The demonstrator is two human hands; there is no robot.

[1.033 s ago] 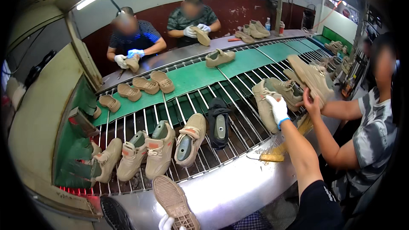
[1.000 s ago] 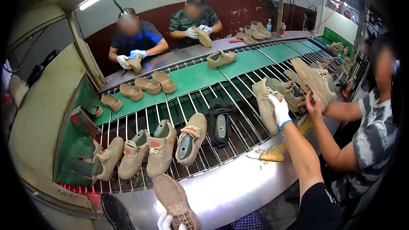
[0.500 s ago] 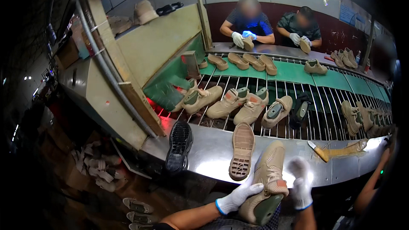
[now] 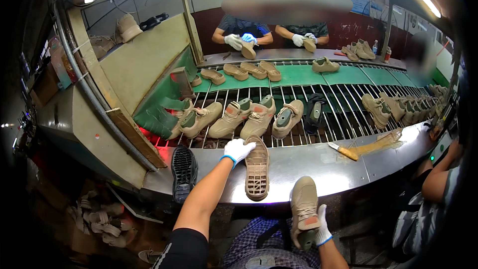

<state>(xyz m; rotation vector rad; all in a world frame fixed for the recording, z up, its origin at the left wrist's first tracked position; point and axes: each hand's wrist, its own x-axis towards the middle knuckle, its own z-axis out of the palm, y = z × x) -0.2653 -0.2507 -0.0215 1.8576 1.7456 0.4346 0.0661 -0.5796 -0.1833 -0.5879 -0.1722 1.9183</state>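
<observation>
Left hand [image 4: 238, 150], gloved, rests with fingers closed on the toe of a tan outsole [image 4: 257, 168] lying tread-up on the near steel ledge [image 4: 348, 168], steadying it. Right hand [image 4: 319, 225], gloved, is clamped around a tan shoe [image 4: 304, 208] held upright at the lap. A black outsole [image 4: 183, 171] lies to the left. Beyond, a roller conveyor [image 4: 343, 102] carries tan shoes through a lamp-lit workshop.

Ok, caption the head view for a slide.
Left hand on tan sole; right hand holds tan shoe.
</observation>
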